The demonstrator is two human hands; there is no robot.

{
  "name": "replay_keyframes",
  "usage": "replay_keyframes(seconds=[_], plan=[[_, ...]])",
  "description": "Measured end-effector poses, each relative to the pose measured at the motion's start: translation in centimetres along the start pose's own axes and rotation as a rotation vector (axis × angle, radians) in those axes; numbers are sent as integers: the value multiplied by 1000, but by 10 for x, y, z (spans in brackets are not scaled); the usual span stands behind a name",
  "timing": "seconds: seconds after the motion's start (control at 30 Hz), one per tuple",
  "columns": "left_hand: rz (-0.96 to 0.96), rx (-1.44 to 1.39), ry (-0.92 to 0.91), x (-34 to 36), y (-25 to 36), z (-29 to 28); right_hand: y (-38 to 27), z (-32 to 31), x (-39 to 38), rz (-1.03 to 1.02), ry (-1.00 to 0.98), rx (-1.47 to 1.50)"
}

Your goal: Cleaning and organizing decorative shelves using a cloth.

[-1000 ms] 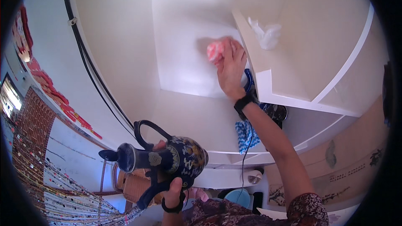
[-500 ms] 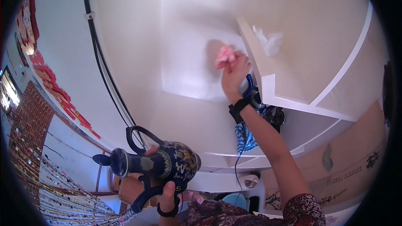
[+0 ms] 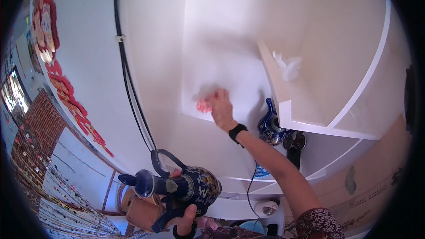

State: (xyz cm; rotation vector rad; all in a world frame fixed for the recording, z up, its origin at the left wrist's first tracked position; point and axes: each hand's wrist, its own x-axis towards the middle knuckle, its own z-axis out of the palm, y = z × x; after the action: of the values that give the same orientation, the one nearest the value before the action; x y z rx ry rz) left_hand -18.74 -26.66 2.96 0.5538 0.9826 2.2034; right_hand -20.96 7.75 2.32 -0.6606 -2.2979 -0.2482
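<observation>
My left hand grips a dark blue ewer with gold and white floral patterns. The ewer lies tilted on its side, its pointed lid toward the left, its curved handle uppermost and its spout below. My right hand, black band on the wrist, holds a crumpled pink and white cloth against or close to the white back wall of the shelf niche. To the right of that hand, a second blue patterned pot with a long spout stands on the shelf, beside a dark object partly behind my arm.
A white bird-shaped figurine stands on the upper shelf board. A blue and white patterned cloth hangs at the shelf edge with a thin black cord. Black cables run down the left wall, near red hangings and a bead curtain.
My right hand has moved down and to the left across the wall with the pink cloth, uncovering more of the second pot. The ewer stays in my left hand as the view shifts.
</observation>
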Motion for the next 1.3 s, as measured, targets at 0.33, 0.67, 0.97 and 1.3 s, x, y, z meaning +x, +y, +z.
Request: replay_keyframes(seconds=[0.33, 0.67, 0.97, 1.3], plan=[[20, 16, -19, 17, -4, 8, -22, -34, 90, -83, 439, -35], [22, 16, -38, 17, -10, 9, -1, 13, 4, -295, 116, -272], [41, 12, -38, 13, -14, 6, 43, -99, 34, -17, 194, -362], [31, 14, -2, 11, -16, 1, 59, -36, -45, 32, -7, -806]])
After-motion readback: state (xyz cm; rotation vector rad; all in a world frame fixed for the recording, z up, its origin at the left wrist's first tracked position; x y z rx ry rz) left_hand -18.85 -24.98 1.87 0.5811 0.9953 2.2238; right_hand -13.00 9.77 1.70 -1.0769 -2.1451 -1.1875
